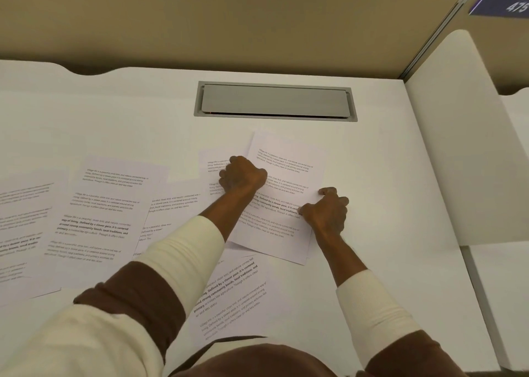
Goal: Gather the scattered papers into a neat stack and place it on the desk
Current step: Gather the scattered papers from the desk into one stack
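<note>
Several printed white sheets lie scattered over the white desk (372,153). My left hand (242,175) is curled on the left edge of a tilted top sheet (286,173) at the desk's middle. My right hand (326,209) grips the same sheet's right edge. Under it lies another sheet (213,166), partly covered. More sheets lie to the left (106,205), at the far left (20,233), under my left forearm (171,205), and near the front edge, a rotated sheet (234,296).
A grey cable hatch (274,100) is set into the desk behind the papers. A white divider panel (463,136) stands along the right side. A beige partition wall (229,19) closes off the back.
</note>
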Action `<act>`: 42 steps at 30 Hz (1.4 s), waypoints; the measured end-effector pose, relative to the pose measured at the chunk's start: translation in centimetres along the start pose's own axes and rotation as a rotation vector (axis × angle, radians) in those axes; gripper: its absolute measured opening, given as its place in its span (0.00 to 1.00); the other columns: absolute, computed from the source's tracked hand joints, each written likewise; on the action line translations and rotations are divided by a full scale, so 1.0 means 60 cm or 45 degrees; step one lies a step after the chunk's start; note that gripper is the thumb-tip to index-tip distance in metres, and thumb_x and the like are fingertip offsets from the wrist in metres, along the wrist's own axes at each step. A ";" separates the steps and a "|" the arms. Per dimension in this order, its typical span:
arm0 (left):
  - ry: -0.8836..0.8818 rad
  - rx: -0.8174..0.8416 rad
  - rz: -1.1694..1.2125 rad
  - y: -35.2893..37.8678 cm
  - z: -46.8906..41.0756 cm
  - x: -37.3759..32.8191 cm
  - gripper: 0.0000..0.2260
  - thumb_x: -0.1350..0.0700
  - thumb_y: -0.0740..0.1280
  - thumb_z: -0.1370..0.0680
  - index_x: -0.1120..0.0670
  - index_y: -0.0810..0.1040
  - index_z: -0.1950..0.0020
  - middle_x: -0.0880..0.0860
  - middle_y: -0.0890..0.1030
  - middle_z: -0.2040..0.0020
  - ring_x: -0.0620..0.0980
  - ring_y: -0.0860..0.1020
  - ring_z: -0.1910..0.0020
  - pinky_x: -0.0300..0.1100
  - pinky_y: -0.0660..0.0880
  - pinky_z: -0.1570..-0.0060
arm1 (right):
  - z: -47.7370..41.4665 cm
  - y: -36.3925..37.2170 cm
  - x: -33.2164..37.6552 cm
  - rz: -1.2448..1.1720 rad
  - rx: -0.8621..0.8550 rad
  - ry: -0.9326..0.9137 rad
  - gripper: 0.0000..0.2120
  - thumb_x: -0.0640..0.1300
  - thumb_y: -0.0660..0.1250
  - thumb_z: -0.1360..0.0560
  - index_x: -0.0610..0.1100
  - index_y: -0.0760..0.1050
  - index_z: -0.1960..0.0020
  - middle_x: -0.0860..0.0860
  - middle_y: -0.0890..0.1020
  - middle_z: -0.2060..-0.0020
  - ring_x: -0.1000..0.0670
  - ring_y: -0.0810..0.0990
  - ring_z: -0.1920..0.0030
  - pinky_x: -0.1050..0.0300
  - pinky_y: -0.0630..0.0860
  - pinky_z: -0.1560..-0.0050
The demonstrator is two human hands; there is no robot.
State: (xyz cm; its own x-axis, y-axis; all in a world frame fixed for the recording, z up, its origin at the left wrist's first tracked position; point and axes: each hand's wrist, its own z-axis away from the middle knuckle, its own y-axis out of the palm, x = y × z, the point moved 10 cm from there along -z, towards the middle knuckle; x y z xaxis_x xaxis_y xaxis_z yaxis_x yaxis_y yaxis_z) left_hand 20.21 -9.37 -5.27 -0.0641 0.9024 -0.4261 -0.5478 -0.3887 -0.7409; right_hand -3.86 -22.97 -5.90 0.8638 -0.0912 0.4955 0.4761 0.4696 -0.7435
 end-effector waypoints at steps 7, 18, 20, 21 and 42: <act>0.063 0.014 0.079 0.000 0.001 0.000 0.22 0.49 0.79 0.24 0.57 0.81 0.34 0.57 0.84 0.34 0.60 0.78 0.32 0.55 0.76 0.32 | -0.003 0.000 -0.008 -0.038 -0.010 0.009 0.31 0.43 0.80 0.29 0.49 0.72 0.30 0.44 0.73 0.33 0.39 0.76 0.32 0.48 0.72 0.48; 0.075 0.064 0.106 0.014 0.029 -0.022 0.33 0.49 0.80 0.25 0.60 0.72 0.26 0.62 0.69 0.23 0.64 0.69 0.23 0.56 0.77 0.33 | -0.002 0.001 -0.008 -0.012 -0.015 -0.019 0.31 0.43 0.80 0.29 0.50 0.72 0.30 0.44 0.74 0.34 0.40 0.76 0.32 0.49 0.72 0.49; 0.069 0.059 0.110 0.010 0.024 -0.021 0.35 0.48 0.80 0.26 0.60 0.71 0.26 0.61 0.75 0.26 0.63 0.74 0.27 0.57 0.77 0.31 | -0.003 0.001 -0.010 -0.003 -0.013 -0.019 0.31 0.43 0.79 0.29 0.49 0.72 0.30 0.44 0.73 0.34 0.40 0.76 0.32 0.49 0.72 0.49; 0.060 0.059 0.109 0.008 0.021 -0.019 0.36 0.48 0.81 0.26 0.61 0.70 0.26 0.60 0.78 0.28 0.63 0.76 0.28 0.57 0.77 0.30 | -0.003 0.001 -0.011 0.001 -0.010 -0.018 0.30 0.43 0.79 0.29 0.50 0.71 0.30 0.44 0.73 0.34 0.40 0.76 0.32 0.49 0.72 0.49; 0.599 0.581 0.770 -0.027 0.062 -0.027 0.14 0.60 0.71 0.17 0.59 0.83 0.31 0.57 0.88 0.40 0.58 0.88 0.44 0.56 0.86 0.43 | -0.013 -0.025 -0.016 -0.714 0.070 -0.061 0.32 0.51 0.85 0.32 0.49 0.76 0.33 0.49 0.86 0.41 0.46 0.87 0.43 0.45 0.83 0.39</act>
State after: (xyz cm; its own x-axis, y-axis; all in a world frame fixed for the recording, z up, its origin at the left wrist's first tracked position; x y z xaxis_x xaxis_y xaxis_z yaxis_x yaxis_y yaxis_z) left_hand 18.10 -9.54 -1.46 -0.1557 0.3584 -0.9205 -0.8165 -0.5712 -0.0843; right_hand -5.24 -24.30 -5.61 0.4722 -0.3007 0.8286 0.8496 0.4059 -0.3368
